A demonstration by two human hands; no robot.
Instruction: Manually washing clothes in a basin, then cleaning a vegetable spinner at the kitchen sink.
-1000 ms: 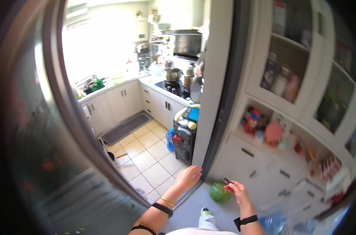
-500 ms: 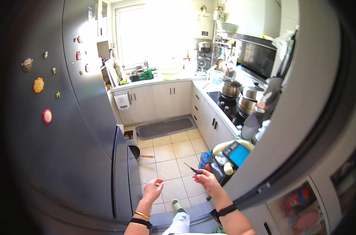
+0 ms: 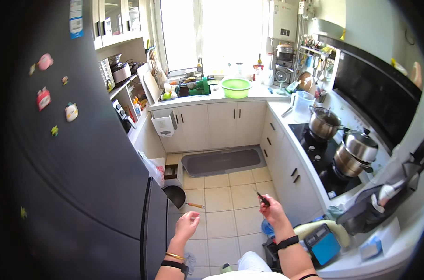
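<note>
A dark fridge (image 3: 104, 196) is filling the left side of the frame, magnets dotting its upper-left area. A white worktop (image 3: 207, 100) is running across the upper middle and bending down the right side. Pale floor tiles (image 3: 221, 221) are spreading over the lower centre, and a grey mat (image 3: 223, 161) is lying on them at mid-frame. A black hob (image 3: 318, 170) is sitting at right, carrying a stacked steel pot (image 3: 349, 161) and a smaller steel pot (image 3: 324, 125). A green basin (image 3: 236, 88) is resting on the worktop at upper centre. A dark pan (image 3: 175, 197) is lying left of centre. At lower centre the hands are staying well apart: the left hand (image 3: 186, 225) is hanging loose, fingers half bent, while the right hand (image 3: 273, 213) is gripping a slim black-handled tool (image 3: 263, 199), its thin tip pointing toward the upper left.
</note>
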